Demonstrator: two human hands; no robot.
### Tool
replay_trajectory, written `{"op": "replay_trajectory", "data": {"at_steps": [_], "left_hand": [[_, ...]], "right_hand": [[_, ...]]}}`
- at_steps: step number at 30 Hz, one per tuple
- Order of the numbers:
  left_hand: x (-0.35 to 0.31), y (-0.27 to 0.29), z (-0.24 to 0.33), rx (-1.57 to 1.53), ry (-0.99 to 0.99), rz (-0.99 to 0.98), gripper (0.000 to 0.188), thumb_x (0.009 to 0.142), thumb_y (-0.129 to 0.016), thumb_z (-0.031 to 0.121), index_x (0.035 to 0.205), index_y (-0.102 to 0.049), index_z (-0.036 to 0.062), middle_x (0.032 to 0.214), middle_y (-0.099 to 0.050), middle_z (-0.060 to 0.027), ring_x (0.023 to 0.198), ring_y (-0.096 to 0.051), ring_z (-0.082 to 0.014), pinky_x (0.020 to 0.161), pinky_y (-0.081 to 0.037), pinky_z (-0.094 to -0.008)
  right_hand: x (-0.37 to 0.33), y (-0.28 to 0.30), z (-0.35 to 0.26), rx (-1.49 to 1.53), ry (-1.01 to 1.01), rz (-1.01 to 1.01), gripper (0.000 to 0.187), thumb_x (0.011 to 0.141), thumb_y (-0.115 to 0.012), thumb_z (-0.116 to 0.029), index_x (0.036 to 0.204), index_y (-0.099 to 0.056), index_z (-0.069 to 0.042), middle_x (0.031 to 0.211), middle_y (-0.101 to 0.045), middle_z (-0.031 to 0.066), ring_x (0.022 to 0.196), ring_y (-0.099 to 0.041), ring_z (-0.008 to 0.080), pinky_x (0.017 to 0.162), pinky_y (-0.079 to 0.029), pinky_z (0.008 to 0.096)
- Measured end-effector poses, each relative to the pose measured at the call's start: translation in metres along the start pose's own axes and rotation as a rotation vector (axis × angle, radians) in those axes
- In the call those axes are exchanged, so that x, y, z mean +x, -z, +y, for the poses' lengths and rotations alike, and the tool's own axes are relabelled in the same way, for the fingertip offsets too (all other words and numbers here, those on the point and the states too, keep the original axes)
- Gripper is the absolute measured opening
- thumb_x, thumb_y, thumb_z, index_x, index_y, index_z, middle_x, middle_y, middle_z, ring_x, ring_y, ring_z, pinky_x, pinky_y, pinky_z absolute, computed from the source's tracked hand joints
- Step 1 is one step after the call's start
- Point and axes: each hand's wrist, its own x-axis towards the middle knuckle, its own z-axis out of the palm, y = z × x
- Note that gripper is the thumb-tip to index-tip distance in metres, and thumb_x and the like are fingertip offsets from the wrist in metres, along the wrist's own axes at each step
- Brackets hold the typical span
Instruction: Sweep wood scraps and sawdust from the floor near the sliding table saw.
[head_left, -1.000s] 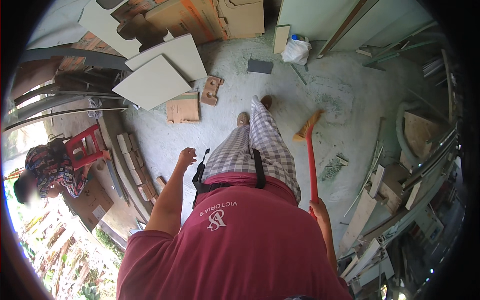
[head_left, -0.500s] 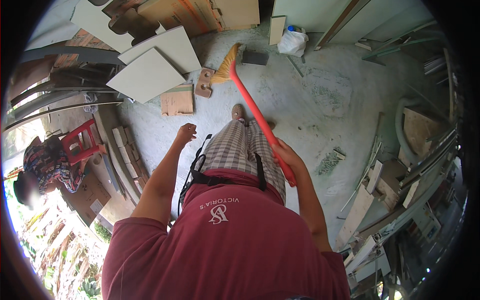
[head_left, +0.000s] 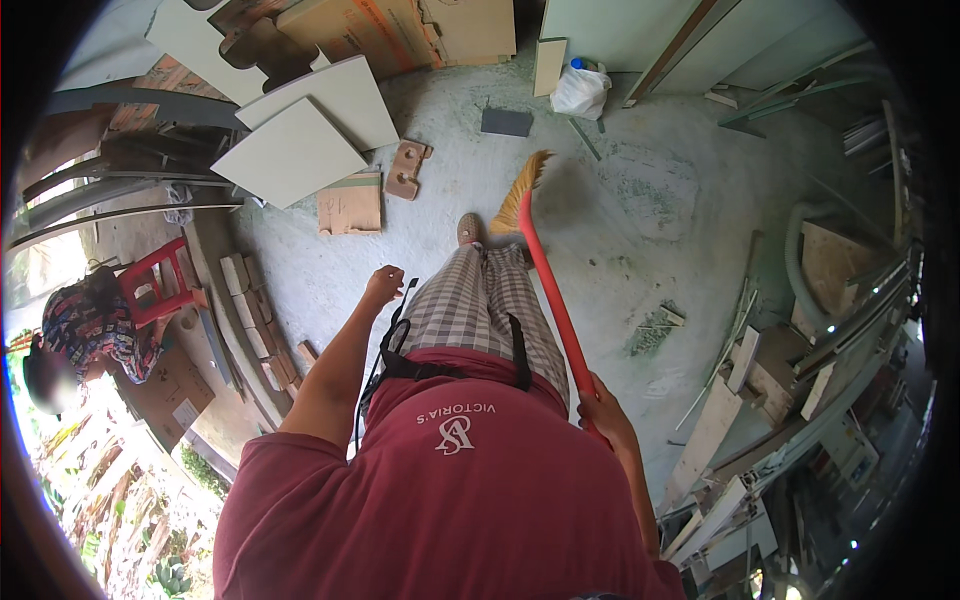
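Note:
A broom (head_left: 552,281) with a red handle and yellow straw bristles slants across the floor in front of me. My right hand (head_left: 608,411) is wrapped round the upper end of its handle, close to my right side. The bristles fan out over the concrete just ahead of my feet. My left hand (head_left: 384,285) hangs beside my left thigh, its fingers loosely curled in, with no object visible in it. Dust and small scraps (head_left: 655,328) lie on the floor to the right of the handle.
White panels (head_left: 292,152), a flat cardboard piece (head_left: 349,205) and a brown moulded block (head_left: 407,169) lie ahead left. A dark flat piece (head_left: 506,121) and a white plastic bag (head_left: 581,92) are farther off. Wood scraps (head_left: 745,358) line the right. A person (head_left: 98,325) sits near a red stool (head_left: 160,282).
The broom's bristles have moved right and nearer to me, away from the brown block. My right hand has drawn back toward my body with the handle. My left hand has dropped slightly.

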Motion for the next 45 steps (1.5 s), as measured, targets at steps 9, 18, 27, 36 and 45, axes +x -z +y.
{"op": "replay_trajectory", "data": {"at_steps": [9, 18, 27, 36, 45], "left_hand": [[0.01, -0.004, 0.011, 0.015, -0.043, -0.002, 0.03, 0.079, -0.051, 0.029, 0.094, -0.059, 0.0042, 0.071, -0.061, -0.0085, 0.056, -0.06, -0.0169, 0.044, -0.045, -0.0261], [0.008, 0.036, 0.005, -0.037, 0.005, -0.011, 0.029, 0.084, -0.048, 0.03, 0.102, -0.053, 0.0082, 0.081, -0.06, -0.0067, 0.064, -0.059, -0.0156, 0.053, -0.045, -0.027], [0.018, 0.01, 0.02, -0.031, 0.036, 0.006, 0.029, 0.079, -0.05, 0.027, 0.095, -0.057, 0.0047, 0.074, -0.061, -0.0078, 0.056, -0.06, -0.0153, 0.044, -0.044, -0.0252], [0.043, 0.002, 0.119, -0.027, -0.161, 0.003, 0.031, 0.08, -0.049, 0.029, 0.098, -0.056, 0.0041, 0.077, -0.061, -0.0083, 0.06, -0.061, -0.0166, 0.046, -0.045, -0.0266], [0.041, -0.006, 0.119, -0.053, -0.105, 0.041, 0.031, 0.082, -0.048, 0.031, 0.101, -0.053, 0.0065, 0.081, -0.06, -0.0087, 0.063, -0.06, -0.0177, 0.053, -0.046, -0.0295]], "right_hand": [[0.129, -0.042, -0.06, 0.001, 0.253, -0.26, 0.037, 0.084, -0.044, -0.02, 0.119, -0.039, -0.008, 0.064, -0.044, -0.0014, 0.05, -0.043, 0.008, 0.045, -0.039, 0.0235], [0.118, 0.005, -0.014, 0.149, 0.031, -0.169, 0.041, 0.086, -0.047, -0.026, 0.123, -0.035, -0.013, 0.068, -0.045, 0.0008, 0.047, -0.041, 0.0063, 0.041, -0.037, 0.0185], [0.016, 0.049, 0.055, 0.528, -0.061, 0.125, 0.038, 0.082, -0.055, -0.027, 0.115, -0.039, -0.018, 0.064, -0.043, 0.0009, 0.046, -0.041, 0.0071, 0.041, -0.038, 0.0194], [0.078, 0.059, 0.085, 0.954, -0.354, 0.067, 0.035, 0.077, -0.063, -0.03, 0.096, -0.04, -0.011, 0.065, -0.048, 0.0051, 0.047, -0.044, 0.0104, 0.044, -0.04, 0.0215], [0.099, 0.085, 0.049, 0.724, -0.212, -0.049, 0.033, 0.077, -0.062, -0.029, 0.094, -0.041, -0.01, 0.064, -0.048, 0.0048, 0.047, -0.044, 0.0108, 0.045, -0.04, 0.0226]]}}
